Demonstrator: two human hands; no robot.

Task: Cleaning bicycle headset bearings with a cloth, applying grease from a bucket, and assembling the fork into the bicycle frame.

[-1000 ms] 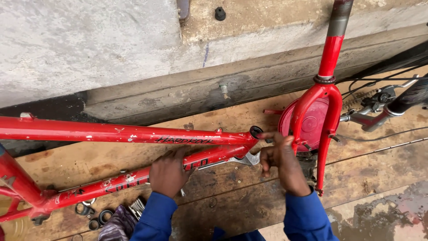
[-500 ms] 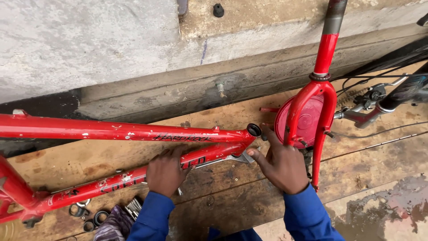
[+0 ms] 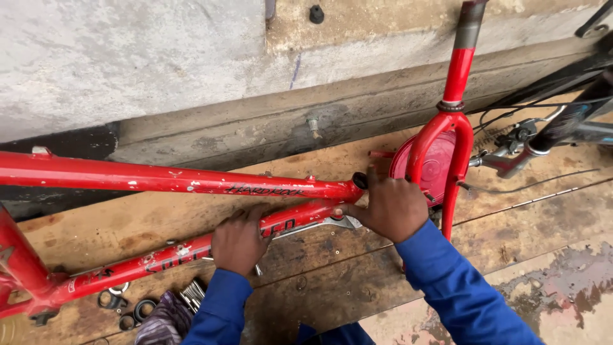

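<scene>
A red bicycle frame (image 3: 159, 180) lies across a wooden platform, its head tube at centre and a red fork (image 3: 454, 121) standing up just right of it. My left hand (image 3: 237, 239) grips the frame's down tube (image 3: 185, 249) from above, over the handle of a silver wrench (image 3: 319, 225) whose jaw shows under the head tube. My right hand (image 3: 391, 206) is closed on the head tube end (image 3: 359, 181), thumb by the wrench jaw. Both arms wear blue sleeves.
Wooden planks (image 3: 319, 281) run under the frame, with a concrete wall and ledge (image 3: 191, 70) behind. Loose rings and small metal parts (image 3: 131, 305) and a cloth (image 3: 163, 322) lie at lower left. Handlebar, brake lever and cables (image 3: 520, 144) sit at right. Wet concrete floor (image 3: 562, 287) at lower right.
My right hand has slid up from beside the fork onto the head tube end. My left hand stays on the down tube. The camera view has shifted slightly.
</scene>
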